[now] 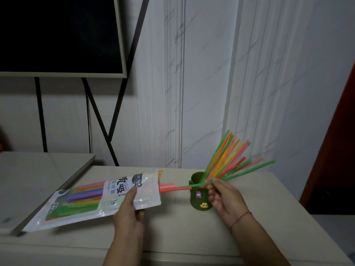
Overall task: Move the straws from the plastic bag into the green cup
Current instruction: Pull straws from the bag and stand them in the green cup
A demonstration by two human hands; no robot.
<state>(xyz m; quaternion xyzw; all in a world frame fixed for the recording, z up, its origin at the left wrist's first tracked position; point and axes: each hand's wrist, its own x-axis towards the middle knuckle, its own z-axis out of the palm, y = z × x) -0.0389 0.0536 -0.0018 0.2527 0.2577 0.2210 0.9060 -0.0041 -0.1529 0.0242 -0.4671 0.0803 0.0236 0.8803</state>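
My left hand (129, 214) grips the plastic bag (80, 200) near its open end and holds it tilted above the table. Coloured straws lie inside the bag, and pink straw ends (166, 187) stick out of its mouth toward the right. The green cup (196, 200) with small cartoon charms stands on the table, with several straws (228, 158) fanning up and to the right out of it. My right hand (222, 196) pinches a green straw (249, 170) that runs from near the bag's mouth, across the front of the cup, up to the right.
The cream table (172, 227) meets a marbled wall behind. A second, lower tabletop (38, 173) sits at the left under the bag. A dark screen (57, 35) on black legs stands behind it. A dark red door edge (334, 150) is at the right.
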